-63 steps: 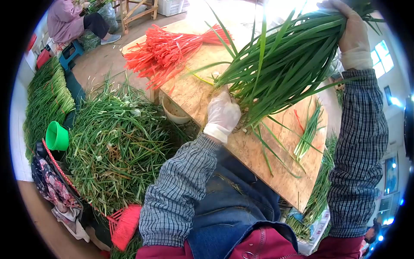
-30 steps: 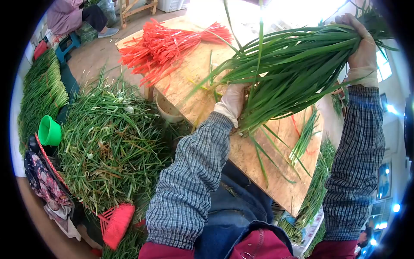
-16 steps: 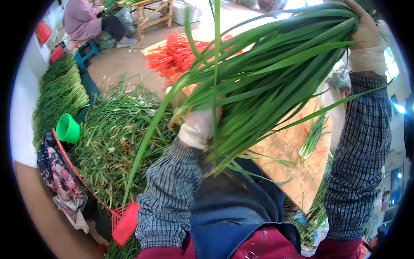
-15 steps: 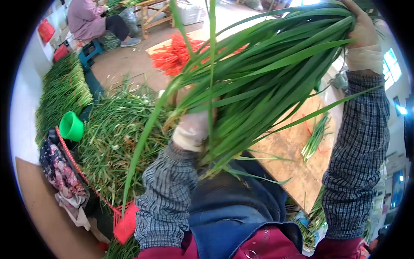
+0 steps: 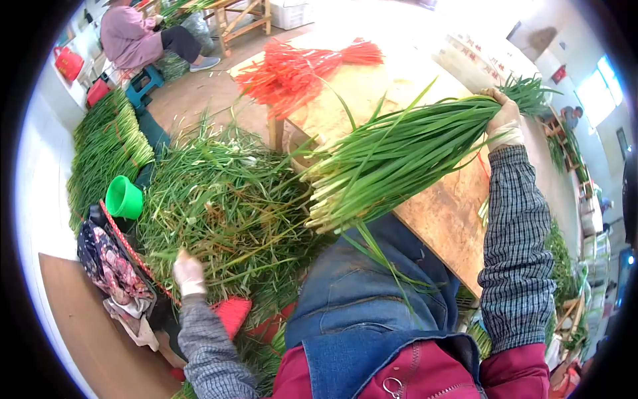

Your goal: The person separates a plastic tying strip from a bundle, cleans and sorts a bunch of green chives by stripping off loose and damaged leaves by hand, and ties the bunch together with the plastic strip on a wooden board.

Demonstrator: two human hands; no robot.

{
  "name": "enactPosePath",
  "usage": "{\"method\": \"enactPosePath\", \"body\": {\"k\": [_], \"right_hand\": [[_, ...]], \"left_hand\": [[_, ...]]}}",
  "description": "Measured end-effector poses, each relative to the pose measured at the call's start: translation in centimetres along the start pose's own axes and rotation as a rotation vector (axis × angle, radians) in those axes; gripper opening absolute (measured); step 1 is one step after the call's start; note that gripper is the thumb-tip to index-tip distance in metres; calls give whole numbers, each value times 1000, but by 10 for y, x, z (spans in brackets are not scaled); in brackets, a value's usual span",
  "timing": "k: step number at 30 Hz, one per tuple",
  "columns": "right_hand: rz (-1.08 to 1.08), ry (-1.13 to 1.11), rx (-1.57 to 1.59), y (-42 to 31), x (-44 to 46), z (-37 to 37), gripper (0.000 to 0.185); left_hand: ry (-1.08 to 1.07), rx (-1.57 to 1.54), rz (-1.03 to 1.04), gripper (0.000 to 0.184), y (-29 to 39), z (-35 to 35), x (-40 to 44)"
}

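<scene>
My right hand (image 5: 503,120), in a pale glove, is closed around the leafy end of a thick bunch of garlic chives (image 5: 405,153). The pale cut ends of the stalks point left and down, above my lap and the table corner. Some long loose leaves hang below the bunch. My left hand (image 5: 190,271), also gloved, is at the lower left over a heap of loose leaves and trimmings (image 5: 219,206). Its fingers are blurred against the greenery, and whether it holds a leaf is unclear.
A wooden table (image 5: 442,213) carries a pile of red ties (image 5: 292,70). Stacked chive bunches (image 5: 109,153) line the left wall, near a green bucket (image 5: 124,197) and floral cloth (image 5: 113,266). Another person (image 5: 133,36) sits at the back left.
My left hand has left the bunch and moved down and left to the leaf heap. My right hand has come lower and slightly left, keeping hold of the bunch, whose stalk ends now show.
</scene>
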State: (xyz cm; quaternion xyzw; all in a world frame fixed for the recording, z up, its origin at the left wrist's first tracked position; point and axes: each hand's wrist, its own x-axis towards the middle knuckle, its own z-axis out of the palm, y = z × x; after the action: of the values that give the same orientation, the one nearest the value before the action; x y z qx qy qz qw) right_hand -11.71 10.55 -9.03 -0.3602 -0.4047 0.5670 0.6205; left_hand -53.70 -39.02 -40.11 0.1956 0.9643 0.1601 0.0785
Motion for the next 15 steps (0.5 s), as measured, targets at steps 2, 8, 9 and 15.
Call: {"method": "enactPosePath", "body": {"k": [2, 8, 9, 15], "right_hand": [[-4, -13, 16, 2, 4, -13, 13], [12, -67, 1, 6, 7, -31, 12], [14, -114, 11, 8, 9, -35, 12], [110, -170, 246, 0, -1, -39, 16]], "left_hand": [[-116, 528, -32, 29, -8, -34, -1], [198, -195, 680, 26, 169, -90, -38], [181, -429, 764, 19, 210, -92, -47], [-12, -553, 994, 13, 337, -76, -67]]}}
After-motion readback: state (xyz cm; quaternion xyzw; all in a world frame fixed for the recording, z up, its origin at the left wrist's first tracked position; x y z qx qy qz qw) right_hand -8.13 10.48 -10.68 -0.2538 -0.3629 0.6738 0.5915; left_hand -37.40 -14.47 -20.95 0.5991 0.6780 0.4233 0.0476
